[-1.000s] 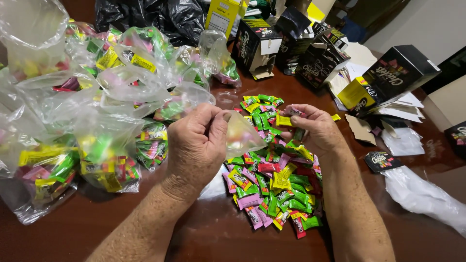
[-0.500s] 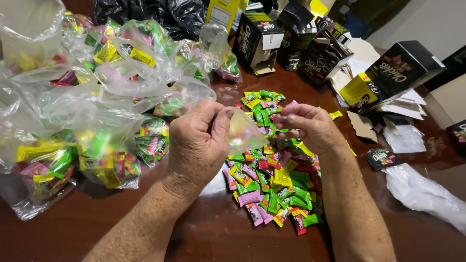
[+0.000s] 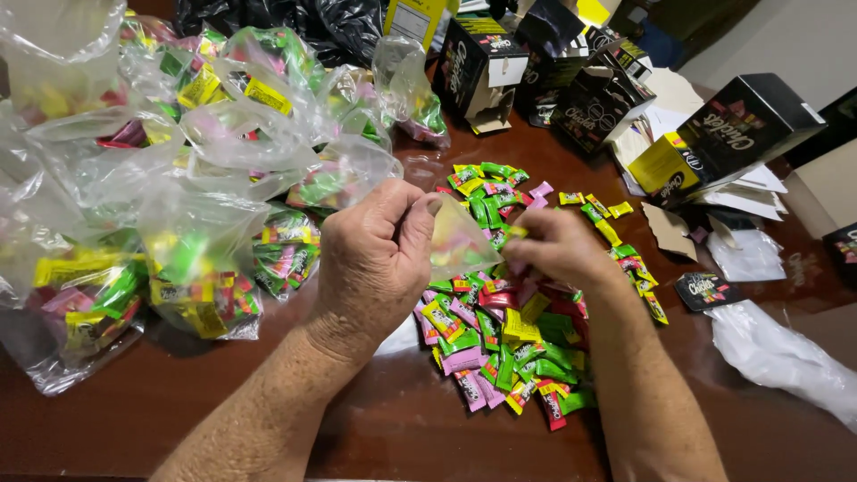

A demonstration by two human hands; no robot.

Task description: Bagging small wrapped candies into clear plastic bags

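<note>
My left hand pinches the rim of a small clear plastic bag and holds it up above a dark wooden table. A few sweets show through the bag. My right hand is at the bag's other side, low over a loose pile of wrapped sweets in green, yellow, pink and red. Its fingers are curled around one or more sweets, which are blurred and partly hidden.
Several filled clear bags of sweets crowd the left side. Opened black and yellow cardboard boxes stand at the back and right. Black plastic bags lie at the far edge. Empty clear bags lie at the right.
My right hand has moved left and down from the pile's far edge to the bag's mouth. The left hand keeps holding the bag in about the same place.
</note>
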